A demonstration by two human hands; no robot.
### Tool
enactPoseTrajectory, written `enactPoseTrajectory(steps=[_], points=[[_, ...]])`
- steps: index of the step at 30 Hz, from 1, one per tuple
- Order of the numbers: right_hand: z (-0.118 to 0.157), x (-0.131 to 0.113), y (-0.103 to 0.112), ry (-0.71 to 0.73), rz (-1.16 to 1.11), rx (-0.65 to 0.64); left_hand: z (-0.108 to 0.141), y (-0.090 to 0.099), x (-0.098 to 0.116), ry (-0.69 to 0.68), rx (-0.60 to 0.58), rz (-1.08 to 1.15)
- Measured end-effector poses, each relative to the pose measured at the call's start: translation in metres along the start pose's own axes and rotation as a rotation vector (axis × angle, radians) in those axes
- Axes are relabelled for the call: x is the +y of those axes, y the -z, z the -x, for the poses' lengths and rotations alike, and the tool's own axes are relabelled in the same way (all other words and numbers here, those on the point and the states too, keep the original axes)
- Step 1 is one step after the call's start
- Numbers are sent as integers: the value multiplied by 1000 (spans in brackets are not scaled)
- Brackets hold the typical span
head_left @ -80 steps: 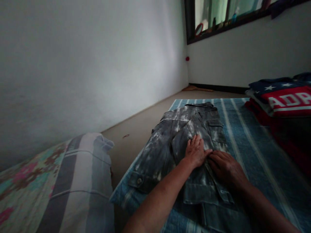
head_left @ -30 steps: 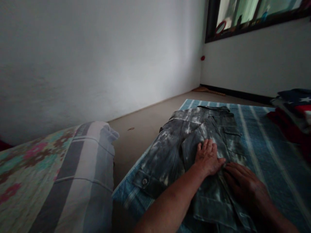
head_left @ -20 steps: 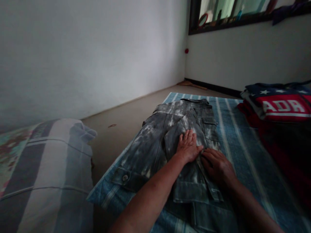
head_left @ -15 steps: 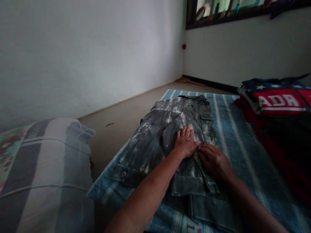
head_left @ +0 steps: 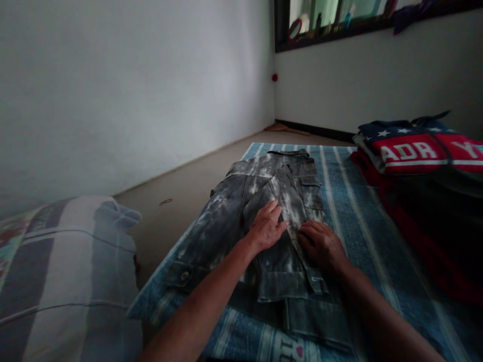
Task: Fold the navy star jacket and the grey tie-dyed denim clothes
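A grey-black mottled denim jacket (head_left: 222,216) lies front down or folded, I cannot tell which, on a blue striped cloth (head_left: 362,236). One sleeve is laid across its body, and a buttoned cuff shows at the lower left. My left hand (head_left: 267,226) rests on the folded sleeve, its fingers spread and nothing held. Just to its right, my right hand (head_left: 322,244) lies on the jacket's right part with fingers curled against the fabric; whether they pinch it is hidden.
Folded clothes with a red and navy starred top (head_left: 415,148) are stacked at the right. A striped bundle (head_left: 71,261) stands at the lower left. White walls (head_left: 132,90) and a dark-framed window (head_left: 332,37) lie beyond.
My left hand has slid left over the sleeve, away from my right hand. My right hand stays at the same part of the jacket. The view has turned slightly right.
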State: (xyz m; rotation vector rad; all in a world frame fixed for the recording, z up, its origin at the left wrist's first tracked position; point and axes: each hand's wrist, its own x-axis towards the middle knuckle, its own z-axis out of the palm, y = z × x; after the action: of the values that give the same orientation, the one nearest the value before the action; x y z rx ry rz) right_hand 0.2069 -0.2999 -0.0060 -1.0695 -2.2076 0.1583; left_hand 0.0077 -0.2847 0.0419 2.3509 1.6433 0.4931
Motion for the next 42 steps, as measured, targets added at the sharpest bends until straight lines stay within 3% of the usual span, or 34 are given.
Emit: enactPoseTrajectory(steps=[7,12,16,20,22,32,37,42], points=[[-1,-3,4,-27,-38,3,94,35,13,-161,-187,48],[-5,2,13,-99,-191,18,128,47,15,-217,-159,8],[-6,5,32,-167,-314,-61,134,45,8,-257,-127,-48],[5,-1,52,-55,-305,-258,135,43,4,-274,-87,-55],[16,-5,58,9,-254,-282,136,42,2,-288,-79,-45],[63,-39,77,61,-114,-219,145,32,-2,-284,-7,-4],[69,-54,64,42,-17,-111,147,27,-2,-285,35,-5],[69,-57,55,-54,-100,20,149,23,-1,-286,58,-18]])
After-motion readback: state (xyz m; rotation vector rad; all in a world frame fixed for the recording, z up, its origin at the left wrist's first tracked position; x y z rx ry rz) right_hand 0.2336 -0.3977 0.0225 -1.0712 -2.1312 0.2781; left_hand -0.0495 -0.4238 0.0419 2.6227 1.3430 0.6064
